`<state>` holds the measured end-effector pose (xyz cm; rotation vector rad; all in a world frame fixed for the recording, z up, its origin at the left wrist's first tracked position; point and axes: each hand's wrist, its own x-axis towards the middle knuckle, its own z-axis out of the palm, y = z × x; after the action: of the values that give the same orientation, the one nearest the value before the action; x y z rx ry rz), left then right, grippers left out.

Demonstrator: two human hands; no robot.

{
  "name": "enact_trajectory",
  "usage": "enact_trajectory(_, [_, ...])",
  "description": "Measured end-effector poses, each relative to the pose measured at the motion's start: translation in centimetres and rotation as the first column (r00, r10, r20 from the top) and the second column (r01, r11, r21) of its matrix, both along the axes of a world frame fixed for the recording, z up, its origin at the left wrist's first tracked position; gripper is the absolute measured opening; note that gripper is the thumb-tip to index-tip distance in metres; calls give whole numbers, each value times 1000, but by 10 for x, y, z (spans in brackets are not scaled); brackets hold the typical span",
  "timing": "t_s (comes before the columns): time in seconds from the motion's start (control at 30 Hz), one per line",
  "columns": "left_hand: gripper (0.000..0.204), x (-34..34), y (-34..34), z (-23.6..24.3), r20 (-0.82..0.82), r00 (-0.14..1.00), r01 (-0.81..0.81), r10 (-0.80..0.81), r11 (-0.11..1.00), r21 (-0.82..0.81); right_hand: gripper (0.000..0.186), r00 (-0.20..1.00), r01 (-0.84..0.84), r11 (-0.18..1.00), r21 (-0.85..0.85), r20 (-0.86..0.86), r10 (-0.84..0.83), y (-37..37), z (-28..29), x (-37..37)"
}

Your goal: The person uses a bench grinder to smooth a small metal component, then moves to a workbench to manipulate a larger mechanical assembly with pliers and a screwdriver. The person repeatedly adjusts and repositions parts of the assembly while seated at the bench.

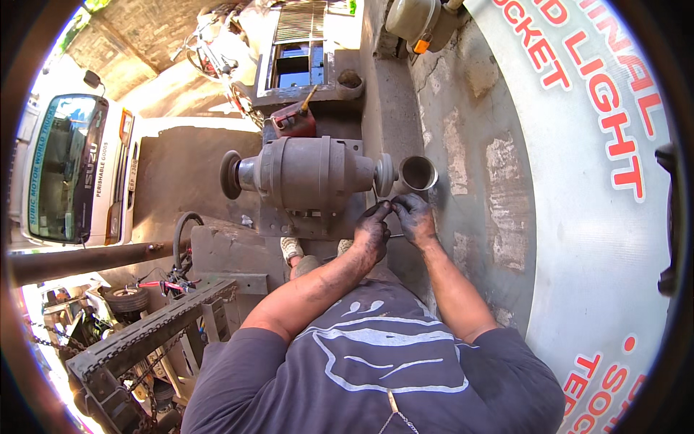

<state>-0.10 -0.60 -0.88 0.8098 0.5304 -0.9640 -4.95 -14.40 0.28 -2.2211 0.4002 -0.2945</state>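
Note:
A large grey bench grinder (307, 173) stands in front of me, with a dark wheel (230, 174) at its left end and a paler grinding wheel (385, 176) at its right. Just below the right wheel, my left hand (371, 230) is closed, thumb and fingertips pinched together. My right hand (415, 220) is closed too, its fingertips almost meeting those of the left. What they grip between them is too small to make out. Both hands are blackened with grime. Beyond my right hand sits a round metal can (418, 173), close beside the wheel.
Behind the grinder is a red fuel can (293, 120). A stained concrete wall (477, 159) and a large printed sign (578, 188) run along the right. At the lower left stands a metal frame (152, 325) hung with chains. A white truck (79, 170) is parked farther left.

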Motion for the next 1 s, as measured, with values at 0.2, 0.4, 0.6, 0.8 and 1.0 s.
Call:
enact_trajectory(0.2, [21, 0, 3, 3, -1, 1000, 4, -4, 1000, 11, 11, 1000, 18, 1000, -9, -5, -18, 2, -1, -1])
enact_trajectory(0.4, [27, 2, 1, 5, -21, 999, 27, -26, 999, 38, 13, 999, 34, 999, -7, -27, -34, 0, -2, -1])
enact_trajectory(0.6, [31, 1, -1, 4, -17, 1000, -20, 21, 999, 43, 15, 997, 51, 999, 12, -51, -50, 1, -3, 0])
enact_trajectory(0.8, [33, 2, 0, 1, -31, 999, -21, 22, 999, 32, 17, 996, 53, 997, 52, -76, -49, -2, -6, 1])
enact_trajectory(1.0, [32, 3, 1, 2, -13, 1000, -4, 5, 1000, 17, 19, 988, 71, 992, 109, -145, -54, -3, -5, 1])
